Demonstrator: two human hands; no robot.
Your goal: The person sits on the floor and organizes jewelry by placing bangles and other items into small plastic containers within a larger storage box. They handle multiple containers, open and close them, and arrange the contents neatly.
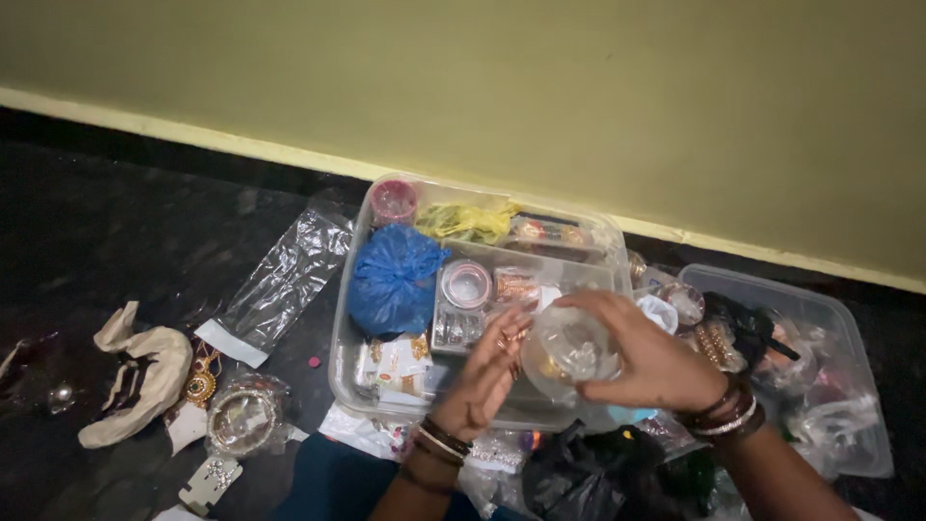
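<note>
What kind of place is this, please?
Probably a room in a home, with the person sitting on the dark floor by a yellow-green wall. A clear plastic box of small jewellery items lies open, and the right hand holds a small clear bag.

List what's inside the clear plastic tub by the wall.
In the clear tub: a blue bag, yellow bag, pink-lidded jar, round clear container and small packets. Both hands cover its right front corner.

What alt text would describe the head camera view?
Right hand grips a small round clear plastic container over a clear rectangular plastic box holding a blue plastic bag; the open left hand touches it.
</note>
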